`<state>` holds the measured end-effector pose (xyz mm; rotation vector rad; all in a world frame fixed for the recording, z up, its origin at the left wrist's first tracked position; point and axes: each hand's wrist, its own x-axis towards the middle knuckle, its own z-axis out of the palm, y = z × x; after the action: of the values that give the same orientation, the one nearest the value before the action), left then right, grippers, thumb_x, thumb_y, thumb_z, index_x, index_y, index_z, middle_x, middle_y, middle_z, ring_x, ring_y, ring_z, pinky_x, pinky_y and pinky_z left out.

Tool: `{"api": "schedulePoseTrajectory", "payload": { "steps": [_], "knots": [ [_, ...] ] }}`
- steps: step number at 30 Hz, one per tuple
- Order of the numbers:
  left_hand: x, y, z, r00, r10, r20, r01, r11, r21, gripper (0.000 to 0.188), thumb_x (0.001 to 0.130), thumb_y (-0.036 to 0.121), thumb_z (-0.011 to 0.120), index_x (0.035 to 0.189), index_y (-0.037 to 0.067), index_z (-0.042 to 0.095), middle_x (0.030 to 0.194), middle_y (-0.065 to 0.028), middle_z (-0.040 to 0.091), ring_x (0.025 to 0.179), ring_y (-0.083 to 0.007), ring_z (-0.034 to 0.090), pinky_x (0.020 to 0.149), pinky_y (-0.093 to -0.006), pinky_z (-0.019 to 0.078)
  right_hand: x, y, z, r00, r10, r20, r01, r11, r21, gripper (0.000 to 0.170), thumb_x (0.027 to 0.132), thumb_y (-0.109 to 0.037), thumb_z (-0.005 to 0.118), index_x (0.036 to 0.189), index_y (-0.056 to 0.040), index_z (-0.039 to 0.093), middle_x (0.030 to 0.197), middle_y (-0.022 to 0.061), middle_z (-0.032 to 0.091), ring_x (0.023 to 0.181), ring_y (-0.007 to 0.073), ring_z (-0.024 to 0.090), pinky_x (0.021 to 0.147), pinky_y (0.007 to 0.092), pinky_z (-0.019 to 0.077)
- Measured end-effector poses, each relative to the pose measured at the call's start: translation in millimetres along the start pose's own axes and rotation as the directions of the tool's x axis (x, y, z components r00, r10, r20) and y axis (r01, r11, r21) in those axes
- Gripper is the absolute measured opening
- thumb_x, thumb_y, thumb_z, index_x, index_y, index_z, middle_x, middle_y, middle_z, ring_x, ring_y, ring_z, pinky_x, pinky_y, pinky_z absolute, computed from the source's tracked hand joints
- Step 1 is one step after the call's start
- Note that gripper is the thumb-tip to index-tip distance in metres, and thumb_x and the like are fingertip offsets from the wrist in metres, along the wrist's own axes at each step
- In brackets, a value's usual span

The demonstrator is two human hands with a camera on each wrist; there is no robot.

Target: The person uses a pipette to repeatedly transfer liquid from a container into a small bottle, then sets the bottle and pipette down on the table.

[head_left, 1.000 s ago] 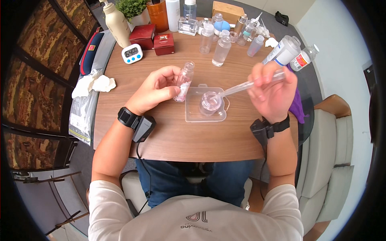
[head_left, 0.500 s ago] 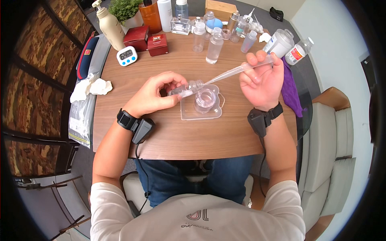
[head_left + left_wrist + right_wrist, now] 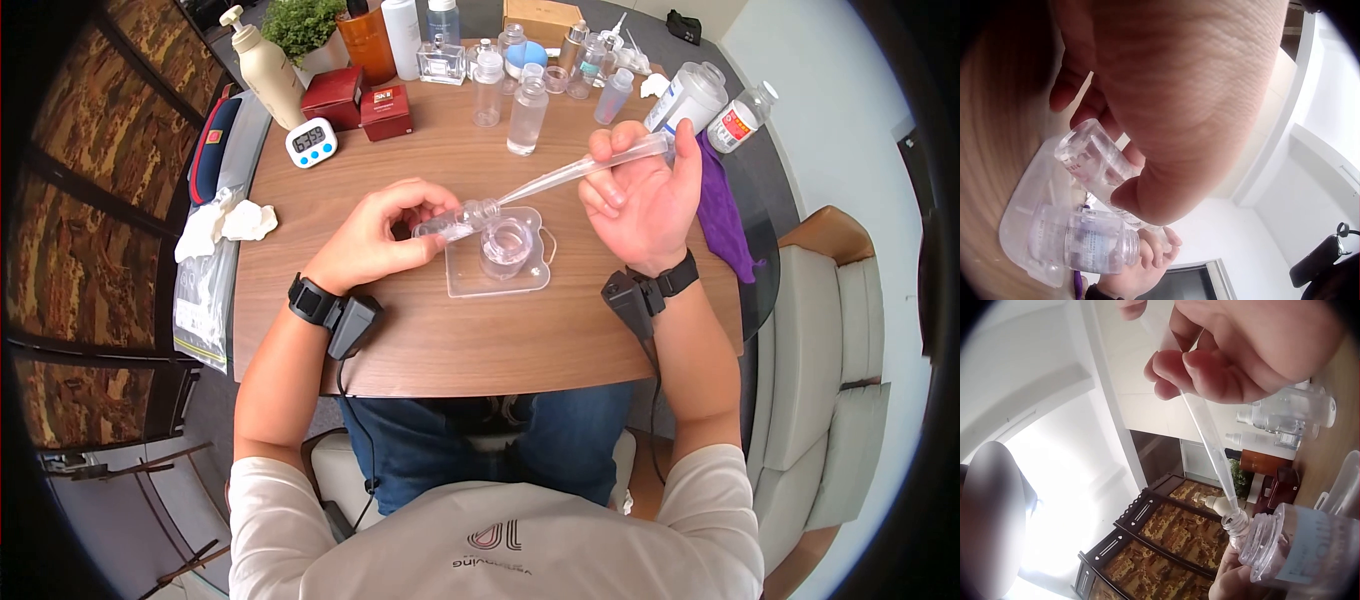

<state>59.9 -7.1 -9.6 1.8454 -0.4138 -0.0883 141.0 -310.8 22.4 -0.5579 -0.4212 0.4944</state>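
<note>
My left hand grips a small clear bottle tilted nearly flat, its open neck facing right; pinkish-white contents show in it. My right hand is raised palm up, fingers curled round a clear plastic pipette that slants down left. In the right wrist view the pipette's tip is at the mouth of the bottle. Just below the bottle neck, an uncapped clear jar stands on a shallow transparent plastic tray. Its printed label shows in the left wrist view.
Behind the hands stand a clear bottle of liquid and several other bottles. Further left are red boxes, a digital timer and a pump bottle. Crumpled tissue lies at left, a purple cloth at right.
The small bottle has tipped from upright to nearly flat, its mouth to the right. The pipette's tip has moved out of the jar to the bottle's mouth, the right hand rising slightly leftward.
</note>
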Motion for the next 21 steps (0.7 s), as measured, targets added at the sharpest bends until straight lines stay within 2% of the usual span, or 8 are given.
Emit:
{"api": "schedulePoseTrajectory", "payload": {
  "steps": [6, 9, 11, 21],
  "knots": [
    [-0.1, -3.1, -1.1, 1.000, -0.006, 0.007, 0.007, 1.000, -0.013, 0.032, 0.083, 0.013, 0.072, 0.114, 0.003, 0.070, 0.104, -0.0016, 0.065, 0.094, -0.0106, 0.058, 0.080, -0.0260, 0.0470, -0.3, 0.5, -0.5, 1.000, -0.006, 0.022, 0.006, 1.000, -0.014, 0.076, 0.102, -0.069, 0.034, 0.097, -0.0020, 0.069, 0.095, 0.0162, 0.064, 0.058, 0.0167, 0.046, 0.055, 0.0290, 0.0372],
    [-0.9, -2.4, -1.0, 1.000, -0.010, -0.003, 0.010, 1.000, -0.009, 0.032, 0.084, 0.013, 0.071, 0.114, 0.003, 0.070, 0.104, -0.0014, 0.065, 0.093, -0.0104, 0.058, 0.080, -0.0261, 0.0472, -1.1, 1.4, -0.4, 0.998, -0.012, 0.066, 0.016, 0.998, -0.057, 0.073, 0.103, -0.067, 0.033, 0.100, -0.0026, 0.066, 0.098, 0.0116, 0.063, 0.058, 0.0137, 0.045, 0.056, 0.0277, 0.0379],
    [-0.6, -0.6, -1.3, 1.000, -0.012, -0.008, 0.012, 1.000, -0.003, 0.032, 0.084, 0.013, 0.071, 0.114, 0.003, 0.070, 0.104, -0.0012, 0.066, 0.093, -0.0103, 0.058, 0.080, -0.0262, 0.0473, -0.9, 0.5, 0.3, 1.000, -0.015, 0.026, 0.015, 1.000, -0.023, 0.078, 0.102, -0.070, 0.032, 0.098, -0.0008, 0.068, 0.098, 0.0173, 0.065, 0.057, 0.0171, 0.046, 0.055, 0.0296, 0.0382],
    [-1.0, -0.6, -2.3, 0.999, -0.027, -0.024, 0.028, 0.999, 0.022, 0.030, 0.084, 0.014, 0.070, 0.112, 0.002, 0.071, 0.101, -0.0018, 0.066, 0.090, -0.0103, 0.058, 0.079, -0.0266, 0.0477, -0.1, 0.3, -1.8, 0.999, -0.019, 0.045, 0.019, 1.000, -0.004, 0.078, 0.102, -0.070, 0.032, 0.100, -0.0004, 0.069, 0.099, 0.0176, 0.065, 0.058, 0.0169, 0.046, 0.057, 0.0300, 0.0380]
  ]
}}
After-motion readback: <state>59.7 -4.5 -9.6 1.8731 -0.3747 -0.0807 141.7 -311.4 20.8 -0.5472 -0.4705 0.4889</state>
